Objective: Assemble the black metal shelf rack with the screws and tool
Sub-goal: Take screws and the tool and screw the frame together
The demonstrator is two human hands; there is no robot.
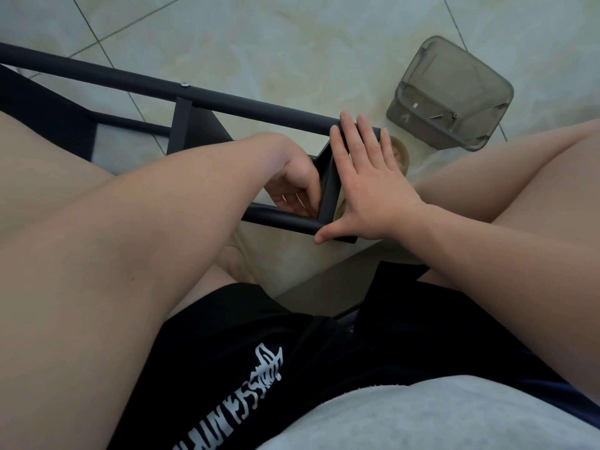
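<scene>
The black metal shelf rack (246, 103) lies on the tiled floor between my knees, with a long tube running from the far left to the centre. A silver screw head (185, 84) sits on that tube. A short black end bar (329, 186) joins the upper tube to a lower tube (279, 219). My right hand (367, 183) presses flat against the outer side of that end bar, fingers straight, thumb at the lower corner. My left hand (297, 181) is inside the frame, fingers curled against the bar's inner face; what it pinches is hidden.
A translucent grey plastic container (454, 92) stands on the floor at the upper right with a few small screws (436, 116) in it. My bare knees flank the rack on both sides. Pale tiled floor (292, 43) stretches beyond the rack.
</scene>
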